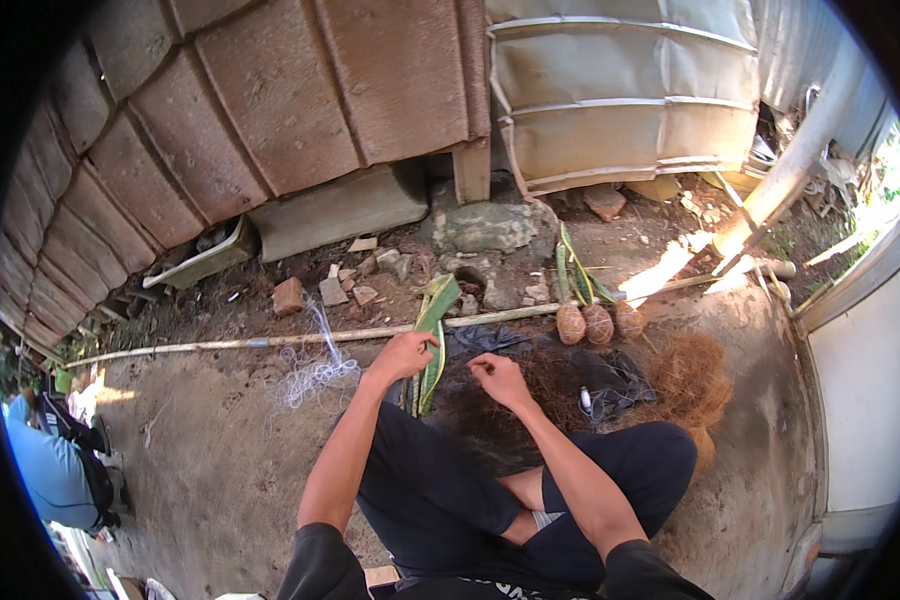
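Observation:
My left hand [405, 355] is closed round long green, yellow-edged leaves [435, 305] standing upright in front of me. My right hand [495, 375] is just to the right of them, fingers curled; whether it holds anything is too small to make out. Tangled white string [320, 375] lies to the left. Three fibre-wrapped balls [598, 323] with similar leaves sit at the back right by a pole [215, 343]. Loose brown fibre [690, 385] is heaped at the right, beside black plastic sheeting [625, 385], dark soil [520, 420] and a small white bottle [586, 404].
A person in blue [50, 470] is at the far left. Tiled sheeting [270, 90] rises behind, above a trough [198, 265] and broken bricks [288, 296]. A slanting post [770, 200] and a white panel [865, 390] border the right side.

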{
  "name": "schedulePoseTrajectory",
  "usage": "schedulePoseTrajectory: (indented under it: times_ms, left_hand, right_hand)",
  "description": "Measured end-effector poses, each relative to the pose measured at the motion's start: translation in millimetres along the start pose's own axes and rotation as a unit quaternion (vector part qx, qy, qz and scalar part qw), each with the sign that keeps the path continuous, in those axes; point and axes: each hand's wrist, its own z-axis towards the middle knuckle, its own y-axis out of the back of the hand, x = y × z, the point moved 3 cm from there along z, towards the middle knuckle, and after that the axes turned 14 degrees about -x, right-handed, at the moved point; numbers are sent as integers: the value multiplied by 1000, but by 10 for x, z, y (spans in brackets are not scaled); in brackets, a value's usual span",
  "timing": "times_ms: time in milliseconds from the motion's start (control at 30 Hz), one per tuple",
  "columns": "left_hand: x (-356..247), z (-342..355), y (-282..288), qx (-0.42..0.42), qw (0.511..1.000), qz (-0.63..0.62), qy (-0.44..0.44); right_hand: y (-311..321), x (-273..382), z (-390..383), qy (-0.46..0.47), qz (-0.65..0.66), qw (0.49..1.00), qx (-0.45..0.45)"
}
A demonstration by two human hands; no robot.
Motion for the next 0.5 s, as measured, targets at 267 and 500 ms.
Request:
schedulePoseTrajectory:
  times_ms: [267,500]
  left_hand:
    - [512,349,-445,81,995,42,34]
    - [356,434,-324,-5,999,-37,4]
  right_hand:
    - [-1049,-145,-73,-94,-112,989,-8]
    - [-1247,-401,-57,-168,-63,982,-67]
